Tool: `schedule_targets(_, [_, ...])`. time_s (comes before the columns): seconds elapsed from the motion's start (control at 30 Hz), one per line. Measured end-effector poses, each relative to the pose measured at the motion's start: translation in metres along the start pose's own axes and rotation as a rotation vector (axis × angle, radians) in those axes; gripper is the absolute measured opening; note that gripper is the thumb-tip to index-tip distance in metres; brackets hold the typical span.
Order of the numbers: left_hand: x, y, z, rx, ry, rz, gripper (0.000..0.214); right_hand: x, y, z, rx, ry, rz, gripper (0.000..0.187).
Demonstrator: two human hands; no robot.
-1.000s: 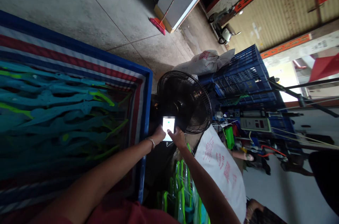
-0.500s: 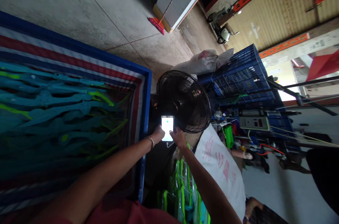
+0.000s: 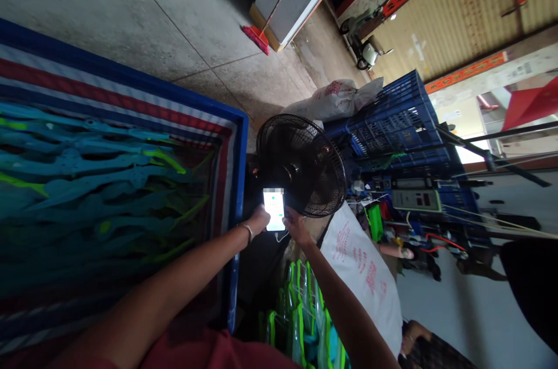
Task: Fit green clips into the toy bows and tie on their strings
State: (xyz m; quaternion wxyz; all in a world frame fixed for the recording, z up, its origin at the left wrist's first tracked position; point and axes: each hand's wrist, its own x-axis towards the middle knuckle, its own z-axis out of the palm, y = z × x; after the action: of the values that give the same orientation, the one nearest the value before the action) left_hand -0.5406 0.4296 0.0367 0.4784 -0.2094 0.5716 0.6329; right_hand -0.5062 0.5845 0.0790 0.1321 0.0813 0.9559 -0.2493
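Observation:
A lit smartphone [image 3: 274, 208] with a white cable at its lower end is held up in front of a black standing fan [image 3: 300, 164]. My left hand [image 3: 260, 220], a bangle on its wrist, is closed round the phone's left edge. My right hand [image 3: 294, 225] grips the right edge, its thumb resting on the screen. Both forearms reach forward from the bottom of the view.
A large bin with blue, red and white striped walls [image 3: 238, 148] at left holds several teal and green plastic pieces. Clear green-edged bags [image 3: 303, 322] lie below my arms, a white printed sack [image 3: 364, 273] to the right. Blue crates [image 3: 396, 119] stand behind the fan. Another person's legs [image 3: 394, 251] show at right.
The phone and both hands have drifted slightly left and up in the view; the grip on the phone is unchanged.

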Motion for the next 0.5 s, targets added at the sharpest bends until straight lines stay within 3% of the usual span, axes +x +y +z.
schedule_targets(0.5, [-0.003, 0.004, -0.001, -0.066, 0.008, -0.036, 0.030, -0.008, -0.013, 0.003, -0.014, 0.002, -0.050, 0.049])
